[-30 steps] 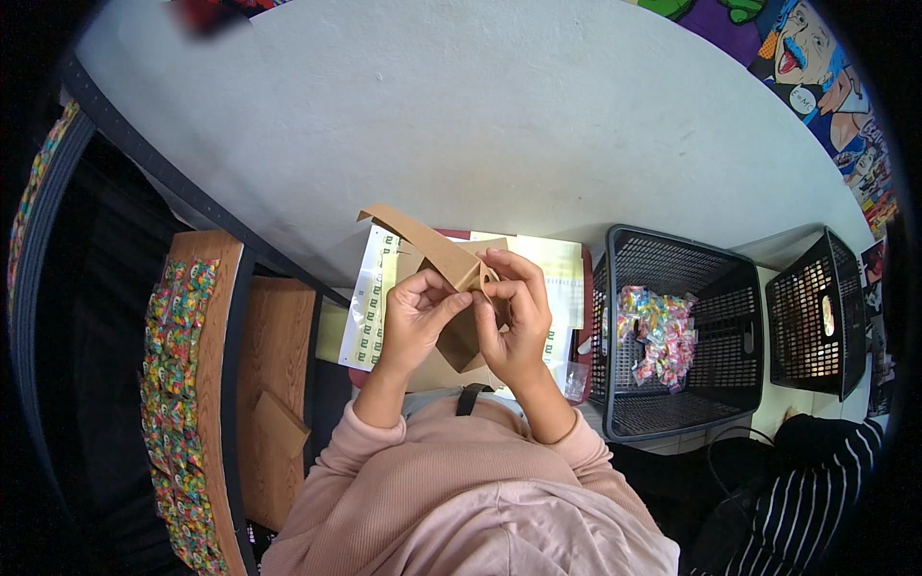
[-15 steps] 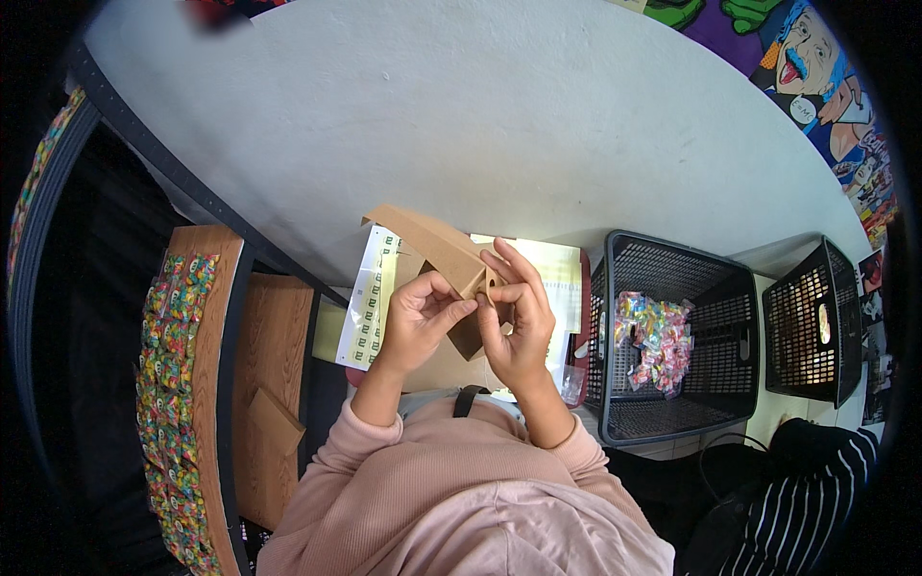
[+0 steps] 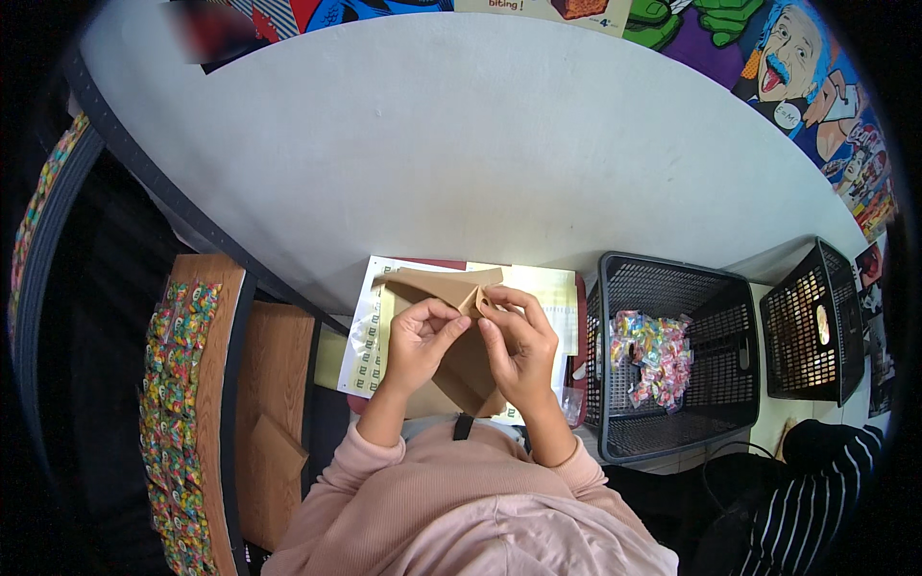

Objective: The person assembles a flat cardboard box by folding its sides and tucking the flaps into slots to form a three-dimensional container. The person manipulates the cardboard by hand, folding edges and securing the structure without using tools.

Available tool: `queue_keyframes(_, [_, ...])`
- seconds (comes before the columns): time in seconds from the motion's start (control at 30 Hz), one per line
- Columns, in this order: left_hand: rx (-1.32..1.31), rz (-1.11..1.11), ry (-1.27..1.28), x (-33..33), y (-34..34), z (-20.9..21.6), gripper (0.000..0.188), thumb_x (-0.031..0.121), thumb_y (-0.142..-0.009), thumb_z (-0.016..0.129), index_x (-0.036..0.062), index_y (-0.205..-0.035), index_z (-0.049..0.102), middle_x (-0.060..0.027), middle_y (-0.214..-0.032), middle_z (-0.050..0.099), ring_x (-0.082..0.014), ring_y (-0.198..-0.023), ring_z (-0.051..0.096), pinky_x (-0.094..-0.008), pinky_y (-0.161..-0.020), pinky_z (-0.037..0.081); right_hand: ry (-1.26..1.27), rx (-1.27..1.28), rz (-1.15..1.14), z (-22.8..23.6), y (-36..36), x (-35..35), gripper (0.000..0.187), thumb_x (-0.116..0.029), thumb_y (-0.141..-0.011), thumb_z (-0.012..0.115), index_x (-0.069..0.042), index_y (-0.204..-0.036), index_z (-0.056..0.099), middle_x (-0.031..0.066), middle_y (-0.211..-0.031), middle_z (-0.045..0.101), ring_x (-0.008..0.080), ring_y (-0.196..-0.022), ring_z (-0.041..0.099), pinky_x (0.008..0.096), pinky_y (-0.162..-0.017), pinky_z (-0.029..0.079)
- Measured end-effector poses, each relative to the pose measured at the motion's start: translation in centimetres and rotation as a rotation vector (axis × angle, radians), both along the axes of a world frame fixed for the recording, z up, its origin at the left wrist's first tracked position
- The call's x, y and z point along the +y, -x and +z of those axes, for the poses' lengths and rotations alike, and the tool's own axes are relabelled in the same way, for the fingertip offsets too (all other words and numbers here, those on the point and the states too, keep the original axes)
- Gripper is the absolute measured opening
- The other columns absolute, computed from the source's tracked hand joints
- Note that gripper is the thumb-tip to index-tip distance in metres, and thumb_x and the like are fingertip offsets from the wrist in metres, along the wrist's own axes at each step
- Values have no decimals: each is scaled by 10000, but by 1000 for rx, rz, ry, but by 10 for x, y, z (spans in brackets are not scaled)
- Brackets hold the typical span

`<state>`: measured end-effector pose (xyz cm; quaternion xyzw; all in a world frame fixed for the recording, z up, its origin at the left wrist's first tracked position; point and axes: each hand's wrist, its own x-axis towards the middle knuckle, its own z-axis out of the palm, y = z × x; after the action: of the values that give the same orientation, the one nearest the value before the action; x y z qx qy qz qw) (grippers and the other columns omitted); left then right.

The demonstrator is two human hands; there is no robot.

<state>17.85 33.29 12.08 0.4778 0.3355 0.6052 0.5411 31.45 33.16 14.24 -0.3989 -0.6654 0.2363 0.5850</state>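
A brown cardboard box (image 3: 466, 370), partly folded, is held up in front of me above the small table. My left hand (image 3: 423, 336) pinches its upper corner between thumb and fingers. Close beside it, my right hand (image 3: 519, 336) grips a folded flap with a hole in it at the same corner. The thumbs nearly meet there. Below and behind the box lie a sheet of printed stickers (image 3: 368, 350) and pale yellow paper (image 3: 552, 298). My hands hide part of the box's far wall.
On the right stands a black plastic crate (image 3: 715, 346) holding small wrapped candies (image 3: 653, 355), with a second black crate (image 3: 816, 326) beyond it. A wooden shelf at left bears rows of colourful candy packets (image 3: 178, 413). Flat brown cardboard (image 3: 279, 451) lies near it. A white wall (image 3: 461, 144) rises ahead.
The view has tilted upward slightly, so the scene sits lower. The box has turned, with its opening now showing more toward me. Both hands keep pinching its corner; the right fingers have curled in.
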Motion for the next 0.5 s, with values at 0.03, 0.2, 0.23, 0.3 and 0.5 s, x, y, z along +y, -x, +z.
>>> queue_keyframes(0.03, [-1,-14,-4,0,0,-2,42,-7,-784,592,-6,-792,550,-52,-796,600,-78,-746,579,-187,-684,465,47,7,5,1,0,-1,83,25,-734,581,52,-810,600,166,-1004,552,234,-889,565,299,-746,457])
queue_keyframes(0.2, [-109,5,25,1,-9,-12,67,1,-777,603,1,-812,546,-65,-810,606,-89,-753,585,-201,-703,475,105,138,-7,1,8,-4,69,13,-761,565,59,-802,596,146,-964,580,202,-848,574,263,-733,447])
queue_keyframes(0.23, [-155,3,20,1,-10,-16,74,3,-778,602,1,-822,543,-69,-825,604,-94,-768,584,-210,-715,480,84,120,-10,0,9,-3,72,13,-758,571,59,-807,596,148,-970,579,200,-846,575,264,-734,450])
queue_keyframes(0.3, [-245,-9,57,1,-12,-17,95,6,-780,598,3,-854,537,-76,-864,597,-104,-806,580,-234,-744,488,41,85,-18,-1,9,-1,80,13,-751,583,60,-815,597,151,-983,576,197,-843,579,264,-734,454])
queue_keyframes(0.5, [-406,-101,166,4,-14,-11,195,28,-784,594,25,-966,523,-69,-987,560,-140,-911,554,-297,-810,489,114,259,-5,-9,6,3,86,-23,-728,620,34,-793,616,166,-957,601,237,-845,603,297,-733,470])
